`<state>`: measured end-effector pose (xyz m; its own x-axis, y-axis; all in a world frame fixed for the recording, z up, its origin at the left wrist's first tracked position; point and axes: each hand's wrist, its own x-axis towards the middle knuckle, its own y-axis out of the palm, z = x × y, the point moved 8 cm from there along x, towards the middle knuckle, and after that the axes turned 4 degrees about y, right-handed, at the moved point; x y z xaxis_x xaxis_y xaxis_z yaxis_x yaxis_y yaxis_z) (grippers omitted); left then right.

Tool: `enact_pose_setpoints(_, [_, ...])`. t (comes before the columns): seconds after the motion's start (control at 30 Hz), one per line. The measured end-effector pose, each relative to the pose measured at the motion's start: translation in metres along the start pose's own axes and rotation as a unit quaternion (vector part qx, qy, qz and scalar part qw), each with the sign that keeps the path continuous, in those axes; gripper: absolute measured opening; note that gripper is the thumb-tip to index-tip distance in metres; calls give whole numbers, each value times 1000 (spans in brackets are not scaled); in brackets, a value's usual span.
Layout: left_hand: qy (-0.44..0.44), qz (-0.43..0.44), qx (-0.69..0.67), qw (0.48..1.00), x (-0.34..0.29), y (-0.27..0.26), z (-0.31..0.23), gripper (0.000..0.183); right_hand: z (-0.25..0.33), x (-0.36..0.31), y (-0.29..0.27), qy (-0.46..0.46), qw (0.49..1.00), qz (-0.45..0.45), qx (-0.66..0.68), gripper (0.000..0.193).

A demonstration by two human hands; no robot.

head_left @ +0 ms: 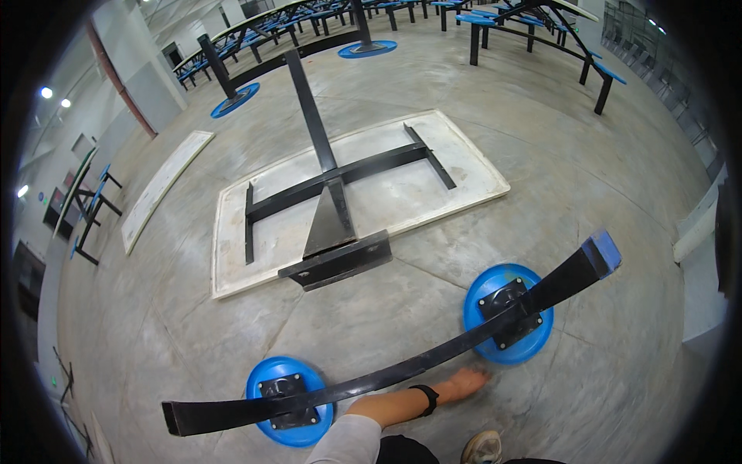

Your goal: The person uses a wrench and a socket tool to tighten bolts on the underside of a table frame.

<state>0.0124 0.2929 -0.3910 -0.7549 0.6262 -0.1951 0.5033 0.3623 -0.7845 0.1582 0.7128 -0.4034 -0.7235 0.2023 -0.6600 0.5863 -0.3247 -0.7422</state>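
Observation:
A black metal bench frame (417, 370) lies upside down on the floor before me, with two round blue seats bolted under it. The left seat (261, 379) is beside my sleeve; the right seat (479, 286) sits farther off. One leg end wears a blue cap (607, 251). My left hand (464, 383), a black band on its wrist, reaches low past the bar, just short of the right seat's near edge. Its fingers are smeared and partly hidden, so I cannot make out whether they grip anything. My right hand is out of view.
Beyond the bench frame, an upturned white tabletop (456, 158) carries a black metal support (325, 151). A narrow white board (166, 189) lies to its left. Another upturned bench frame (297, 56) is behind. Rows of blue-seated tables (533, 35) fill the back. My shoe (483, 447) shows below.

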Motion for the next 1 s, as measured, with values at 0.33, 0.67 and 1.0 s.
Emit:
enact_pose_setpoints(0.33, [55,71,-216,972,-59,-174,-153,22,-90,-102,-55,-127,978,115,116,19])
enact_pose_setpoints(0.67, [-82,69,-346,932,-229,-322,-252,18,44,-366,-424,-14,948,-85,307,12])
enact_pose_setpoints(1.0, [-471,166,-342,796,-290,-362,-248,16,71,-240,-600,25,890,40,453,26])
